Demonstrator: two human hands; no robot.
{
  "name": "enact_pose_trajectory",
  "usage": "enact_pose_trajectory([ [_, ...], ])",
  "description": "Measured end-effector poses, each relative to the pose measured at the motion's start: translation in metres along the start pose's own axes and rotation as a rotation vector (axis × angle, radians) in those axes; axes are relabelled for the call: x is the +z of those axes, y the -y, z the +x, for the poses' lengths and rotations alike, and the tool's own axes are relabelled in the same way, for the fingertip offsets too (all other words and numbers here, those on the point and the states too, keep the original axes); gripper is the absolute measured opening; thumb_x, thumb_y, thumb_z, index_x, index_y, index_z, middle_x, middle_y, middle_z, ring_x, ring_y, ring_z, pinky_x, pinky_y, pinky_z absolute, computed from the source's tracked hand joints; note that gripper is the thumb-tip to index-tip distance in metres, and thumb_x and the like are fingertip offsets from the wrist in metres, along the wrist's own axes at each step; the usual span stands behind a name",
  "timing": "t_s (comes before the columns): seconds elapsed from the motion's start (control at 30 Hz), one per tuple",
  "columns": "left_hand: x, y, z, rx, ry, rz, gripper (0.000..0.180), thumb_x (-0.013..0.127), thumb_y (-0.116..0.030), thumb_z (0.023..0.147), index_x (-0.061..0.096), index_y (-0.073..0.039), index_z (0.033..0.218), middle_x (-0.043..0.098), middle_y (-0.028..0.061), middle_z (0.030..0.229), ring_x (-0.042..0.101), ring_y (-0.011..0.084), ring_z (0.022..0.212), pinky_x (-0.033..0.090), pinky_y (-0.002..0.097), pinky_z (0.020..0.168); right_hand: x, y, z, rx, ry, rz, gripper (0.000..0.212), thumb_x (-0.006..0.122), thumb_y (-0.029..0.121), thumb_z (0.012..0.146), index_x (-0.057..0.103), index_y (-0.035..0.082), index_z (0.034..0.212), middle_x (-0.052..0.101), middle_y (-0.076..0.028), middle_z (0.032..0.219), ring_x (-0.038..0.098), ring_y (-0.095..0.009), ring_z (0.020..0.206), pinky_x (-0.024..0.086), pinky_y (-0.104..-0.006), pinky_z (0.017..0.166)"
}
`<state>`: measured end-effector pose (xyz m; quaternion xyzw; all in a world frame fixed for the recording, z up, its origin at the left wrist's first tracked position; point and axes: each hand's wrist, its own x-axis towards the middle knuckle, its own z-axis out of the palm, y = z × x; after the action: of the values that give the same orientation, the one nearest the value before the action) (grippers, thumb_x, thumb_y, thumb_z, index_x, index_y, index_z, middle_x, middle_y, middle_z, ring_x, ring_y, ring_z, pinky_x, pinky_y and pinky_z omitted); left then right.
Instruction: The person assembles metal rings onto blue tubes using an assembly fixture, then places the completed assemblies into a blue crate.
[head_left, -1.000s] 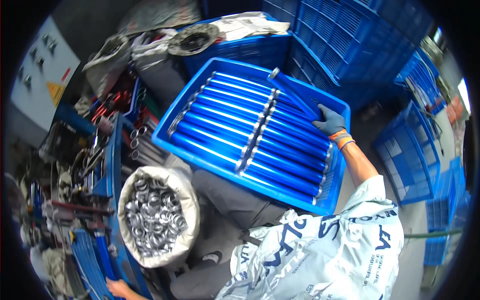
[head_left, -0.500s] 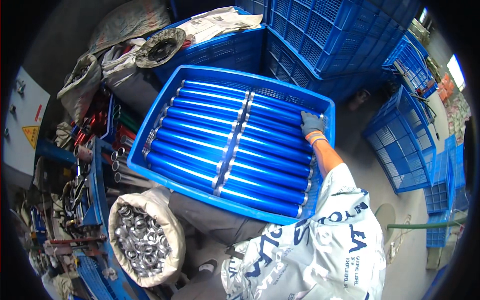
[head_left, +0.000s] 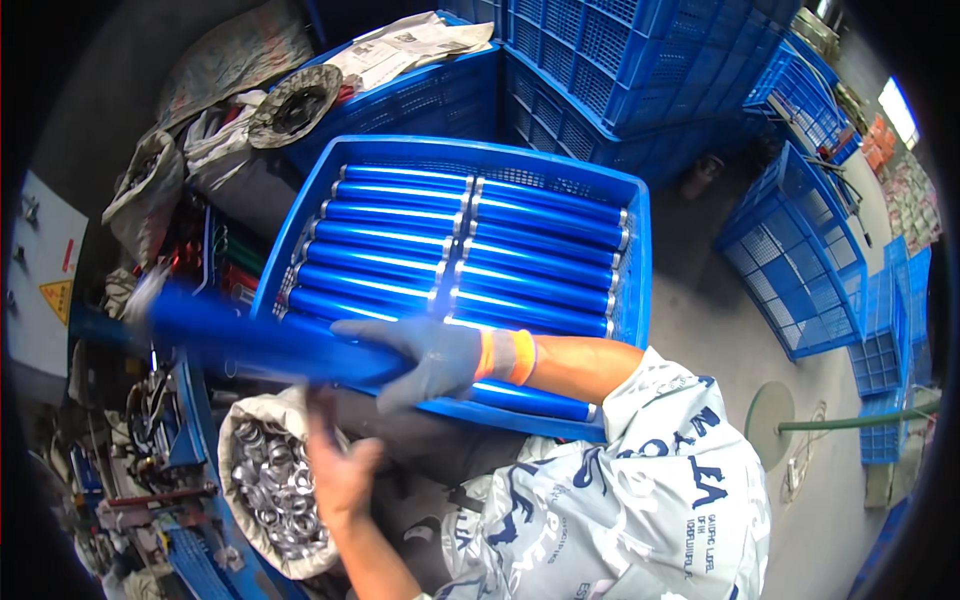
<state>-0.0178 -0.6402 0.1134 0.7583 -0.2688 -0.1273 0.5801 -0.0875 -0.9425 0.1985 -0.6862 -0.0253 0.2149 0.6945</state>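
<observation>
My right hand (head_left: 432,355), in a grey glove with an orange cuff, grips a long blue tube (head_left: 250,338). The tube is blurred and reaches out to the left, over the near rim of the blue crate (head_left: 638,250). Inside that crate lie several shiny blue tubes (head_left: 400,240) in two rows, end to end. My bare left hand (head_left: 340,472) is just under the held tube, fingers apart and reaching up toward it, holding nothing. Below it stands a white sack of metal rings (head_left: 262,485).
Stacked blue mesh crates (head_left: 640,60) rise behind and to the right. A crate topped with newspaper (head_left: 405,45) and grey sacks (head_left: 150,190) stand at the back left. Tools and metal parts (head_left: 140,420) crowd the left side. Concrete floor (head_left: 720,330) lies on the right.
My right hand has lifted one blue tube out of the crate and swung it left across my front. My bare left hand has come up beneath it. The view has shifted.
</observation>
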Motion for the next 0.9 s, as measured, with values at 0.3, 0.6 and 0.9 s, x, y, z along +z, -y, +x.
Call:
enact_pose_trajectory([
  [0.3,-0.086,0.083,-0.083,-0.234,-0.173,-0.202,0.092,0.086,-0.025,0.106,0.035,0.001,0.178,0.047,0.0178,0.18,0.049,0.0351,0.164,0.035,0.0498,0.135,-0.221,-0.233,-0.085,0.258,-1.154,-1.206,0.093,0.086,0.028,0.084,0.053,0.013,0.17,0.072,-0.023,0.145,0.069,-0.044,0.134,0.055,-0.0522,0.116],
  [0.6,-0.072,0.108,-0.123,-0.244,-0.231,-0.206,0.083,0.083,-0.023,0.108,0.041,0.004,0.174,0.051,0.0181,0.177,0.059,0.035,0.155,0.042,0.0475,0.13,-0.255,-0.313,-0.145,0.637,-1.125,-1.305,0.091,0.089,0.042,0.091,0.054,0.017,0.171,0.069,-0.014,0.155,0.063,-0.035,0.146,0.043,-0.0516,0.127],
  [0.9,-0.023,0.129,-0.167,-0.335,-0.308,-0.22,0.066,0.081,-0.014,0.108,0.053,0.006,0.164,0.061,0.021,0.165,0.068,0.0342,0.144,0.052,0.0453,0.123,-0.1,-0.207,0.075,-0.46,-0.761,-0.905,0.041,0.082,0.028,0.095,0.081,0.007,0.131,0.082,-0.017,0.128,0.077,-0.041,0.115,0.06,-0.0511,0.103],
])
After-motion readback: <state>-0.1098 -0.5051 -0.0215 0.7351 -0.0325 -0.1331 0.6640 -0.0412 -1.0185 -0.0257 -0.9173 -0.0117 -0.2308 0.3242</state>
